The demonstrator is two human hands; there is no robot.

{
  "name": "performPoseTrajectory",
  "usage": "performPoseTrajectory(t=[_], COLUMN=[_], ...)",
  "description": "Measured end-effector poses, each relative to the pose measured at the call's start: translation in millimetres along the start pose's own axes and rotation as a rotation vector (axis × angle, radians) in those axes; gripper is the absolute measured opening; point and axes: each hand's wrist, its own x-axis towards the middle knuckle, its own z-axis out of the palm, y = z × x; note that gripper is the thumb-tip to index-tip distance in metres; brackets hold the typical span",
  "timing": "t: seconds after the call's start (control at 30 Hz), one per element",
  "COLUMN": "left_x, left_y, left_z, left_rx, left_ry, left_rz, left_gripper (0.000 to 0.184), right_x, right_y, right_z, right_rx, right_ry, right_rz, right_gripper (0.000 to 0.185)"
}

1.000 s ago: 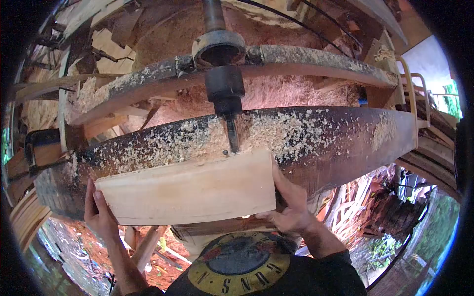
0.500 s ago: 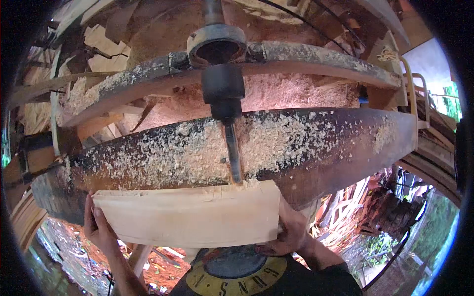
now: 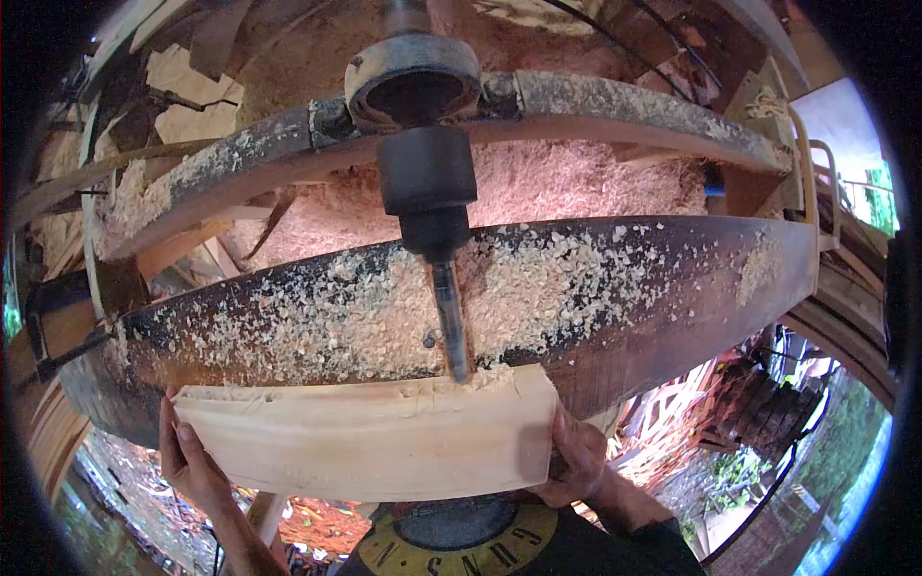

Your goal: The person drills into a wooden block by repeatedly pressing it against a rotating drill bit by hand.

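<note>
A pale, slightly curved wooden board [image 3: 375, 437] spans the space between my two hands at the near edge of the worktable. My left hand [image 3: 192, 461] grips its left end, the thumb on the near face. At the right end, my right hand [image 3: 574, 459] is closed around the board's edge. A drill bit [image 3: 449, 322] hangs from a dark chuck [image 3: 427, 178] above, its tip at the board's far edge, where fresh chips lie. The fingers behind the board are hidden.
Wood chips cover much of the dark worktable [image 3: 653, 317]. A curved wooden beam [image 3: 634, 108] crosses behind the chuck beside a round metal ring [image 3: 413, 82]. Sawdust is heaped beyond it. Wood scraps lie on the ground at lower right.
The board and both hands appear slightly lower in view, and the bit and table have shifted with them. The bit remains at the board's far edge.
</note>
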Motion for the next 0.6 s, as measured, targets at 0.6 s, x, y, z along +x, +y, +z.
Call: performPoseTrajectory(t=[0.6], left_x=[-1.2], left_y=[3.7], left_z=[4.8], left_rx=[0.067], left_ry=[0.040], left_rz=[0.013], left_gripper=[0.046], right_x=[34.9], right_y=[-9.4], right_z=[-13.9], right_rx=[0.030], right_ry=[-0.123], right_rz=[0.068], right_gripper=[0.099])
